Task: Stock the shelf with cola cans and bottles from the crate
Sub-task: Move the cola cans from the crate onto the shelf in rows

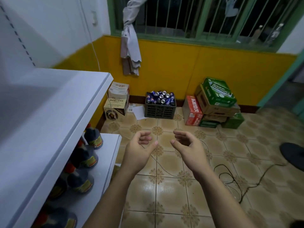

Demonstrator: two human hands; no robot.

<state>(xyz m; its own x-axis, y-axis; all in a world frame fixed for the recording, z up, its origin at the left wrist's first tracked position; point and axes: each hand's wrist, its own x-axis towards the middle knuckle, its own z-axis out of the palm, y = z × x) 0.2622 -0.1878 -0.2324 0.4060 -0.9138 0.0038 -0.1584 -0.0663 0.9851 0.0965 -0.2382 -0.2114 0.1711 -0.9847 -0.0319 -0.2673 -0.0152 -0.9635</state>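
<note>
Tiled floor [164, 198] open ahead, white shelf [65, 120] edging the left.
Both empty: left hand [139, 145] and right hand [189, 146] hover, fingers loosely curled; cola cans [160, 97] fill the black crate [160, 111] against the yellow wall; cables [230, 176] trail right.

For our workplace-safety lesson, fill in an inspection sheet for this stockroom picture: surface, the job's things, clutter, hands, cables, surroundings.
Surface: white shelf; its lower board holds dark bottles with red caps.
Job's things: black crate heaped with blue cola cans, on the floor by the yellow wall; no cola bottles seen.
Clutter: cardboard boxes left of the crate, stacked cartons to its right, papers on the floor.
Hands: left hand and right hand hold nothing, fingers loosely curled.
Cables: black cable looped on the tiles; white cord beside it.
Surroundings: tiled floor, barred window, knotted curtain.
</note>
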